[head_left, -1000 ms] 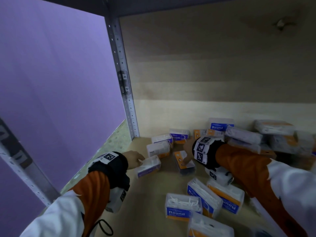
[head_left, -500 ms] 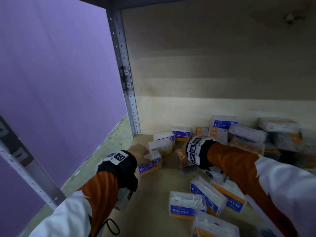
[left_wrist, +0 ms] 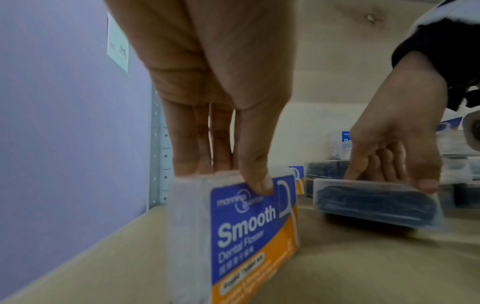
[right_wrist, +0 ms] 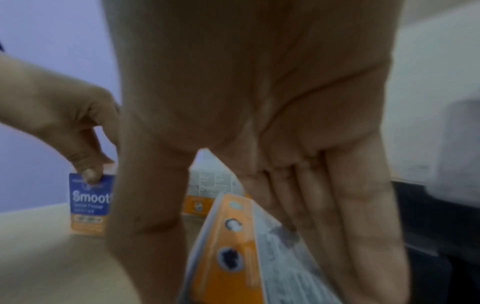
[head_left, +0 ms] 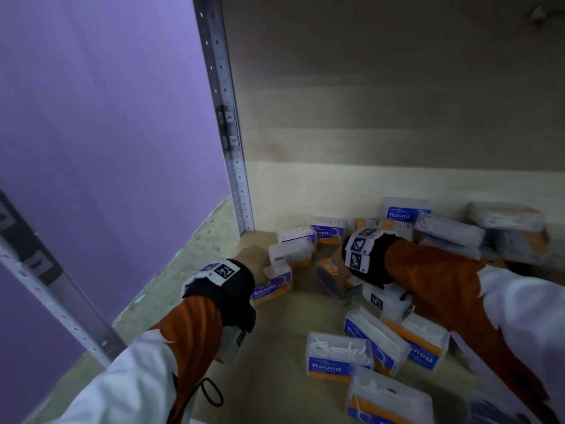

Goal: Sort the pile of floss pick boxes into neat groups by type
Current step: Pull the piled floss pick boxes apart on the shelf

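My left hand [head_left: 256,262] pinches the top edge of a clear "Smooth" floss pick box [head_left: 272,289] with a blue and orange label, thumb on the label. The Smooth box [left_wrist: 249,236] stands upright on the wooden shelf near its left end. My right hand [left_wrist: 389,176] grips a clear box of dark floss picks [left_wrist: 376,202] by its long sides, tilted just above the shelf. In the head view this dark box [head_left: 331,281] lies partly under my right wrist band. Its orange-backed side [right_wrist: 233,246] shows in the right wrist view.
Two more clear boxes [head_left: 293,249] sit behind the Smooth box. Several blue "Round" boxes [head_left: 339,358] lie at the front right. A loose pile of boxes [head_left: 452,231] fills the back right. A perforated metal post [head_left: 232,148] and a purple wall bound the shelf's left side.
My left hand has turned the Smooth box from lying flat to standing on edge, label facing me. My right hand has closed round the dark box and tipped it up.
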The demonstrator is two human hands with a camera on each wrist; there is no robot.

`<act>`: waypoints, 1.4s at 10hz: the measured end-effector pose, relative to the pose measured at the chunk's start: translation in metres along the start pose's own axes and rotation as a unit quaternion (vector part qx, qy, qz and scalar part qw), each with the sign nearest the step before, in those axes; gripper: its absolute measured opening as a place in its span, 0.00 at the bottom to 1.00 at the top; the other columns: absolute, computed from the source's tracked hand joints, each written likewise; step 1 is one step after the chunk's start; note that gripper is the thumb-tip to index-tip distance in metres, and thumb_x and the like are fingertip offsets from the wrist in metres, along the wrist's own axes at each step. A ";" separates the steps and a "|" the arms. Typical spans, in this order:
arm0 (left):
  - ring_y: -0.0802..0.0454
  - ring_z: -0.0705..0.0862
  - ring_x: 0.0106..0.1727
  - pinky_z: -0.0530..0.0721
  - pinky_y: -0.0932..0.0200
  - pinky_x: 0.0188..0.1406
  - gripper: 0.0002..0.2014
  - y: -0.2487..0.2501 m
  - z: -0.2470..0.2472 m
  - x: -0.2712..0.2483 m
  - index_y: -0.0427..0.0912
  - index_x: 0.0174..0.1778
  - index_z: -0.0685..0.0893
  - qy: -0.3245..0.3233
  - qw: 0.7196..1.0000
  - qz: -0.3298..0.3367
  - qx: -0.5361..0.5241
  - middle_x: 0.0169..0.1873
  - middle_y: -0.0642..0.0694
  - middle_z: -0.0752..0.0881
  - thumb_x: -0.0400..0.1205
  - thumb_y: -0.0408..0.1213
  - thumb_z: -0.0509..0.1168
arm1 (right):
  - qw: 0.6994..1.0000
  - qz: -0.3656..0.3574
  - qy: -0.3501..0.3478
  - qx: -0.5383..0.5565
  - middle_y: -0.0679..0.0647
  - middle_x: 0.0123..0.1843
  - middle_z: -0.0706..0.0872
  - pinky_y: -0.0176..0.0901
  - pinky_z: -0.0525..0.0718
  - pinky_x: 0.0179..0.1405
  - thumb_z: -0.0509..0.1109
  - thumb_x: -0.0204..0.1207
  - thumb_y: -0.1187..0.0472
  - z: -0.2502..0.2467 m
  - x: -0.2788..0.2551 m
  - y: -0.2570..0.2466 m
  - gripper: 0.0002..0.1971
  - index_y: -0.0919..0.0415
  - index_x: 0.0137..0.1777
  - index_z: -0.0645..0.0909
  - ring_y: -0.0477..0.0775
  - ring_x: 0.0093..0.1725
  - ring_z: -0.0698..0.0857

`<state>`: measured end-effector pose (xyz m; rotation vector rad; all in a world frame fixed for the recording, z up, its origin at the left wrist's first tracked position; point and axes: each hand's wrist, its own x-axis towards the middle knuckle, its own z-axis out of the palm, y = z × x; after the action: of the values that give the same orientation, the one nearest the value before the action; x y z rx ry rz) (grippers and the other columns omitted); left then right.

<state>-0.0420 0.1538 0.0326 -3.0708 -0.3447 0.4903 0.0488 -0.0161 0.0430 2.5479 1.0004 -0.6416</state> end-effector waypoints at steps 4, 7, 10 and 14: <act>0.45 0.78 0.70 0.77 0.58 0.65 0.25 -0.002 0.001 0.004 0.37 0.74 0.74 0.017 1.000 -0.007 -0.008 0.70 0.41 0.79 0.81 0.40 0.68 | 0.997 0.057 0.035 0.045 0.49 0.34 0.82 0.34 0.82 0.28 0.70 0.77 0.61 -0.007 0.013 0.033 0.11 0.62 0.58 0.83 0.45 0.28 0.76; 0.45 0.79 0.69 0.77 0.57 0.66 0.25 -0.001 0.001 0.000 0.36 0.73 0.75 0.013 1.000 -0.018 -0.016 0.69 0.40 0.80 0.81 0.39 0.67 | 0.998 0.040 0.044 -0.016 0.52 0.33 0.71 0.36 0.67 0.30 0.71 0.76 0.49 0.005 0.019 0.037 0.17 0.56 0.34 0.69 0.46 0.26 0.64; 0.44 0.81 0.65 0.79 0.59 0.60 0.18 0.006 -0.001 -0.011 0.37 0.68 0.79 0.006 1.000 -0.017 0.024 0.65 0.40 0.82 0.83 0.39 0.62 | 0.996 0.028 0.054 -0.061 0.55 0.38 0.77 0.36 0.68 0.30 0.66 0.80 0.54 -0.012 -0.042 0.034 0.14 0.62 0.37 0.74 0.51 0.32 0.73; 0.47 0.82 0.57 0.76 0.61 0.50 0.18 0.026 -0.028 -0.058 0.37 0.65 0.82 0.110 0.993 0.029 0.003 0.62 0.39 0.84 0.82 0.39 0.62 | 0.979 -0.029 0.202 0.019 0.58 0.66 0.81 0.42 0.75 0.60 0.67 0.79 0.53 0.017 -0.172 0.057 0.24 0.59 0.73 0.71 0.56 0.64 0.79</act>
<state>-0.0814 0.1164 0.0752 -3.0933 -0.2488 0.1496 -0.0280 -0.1592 0.1259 2.7539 1.2027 -0.1530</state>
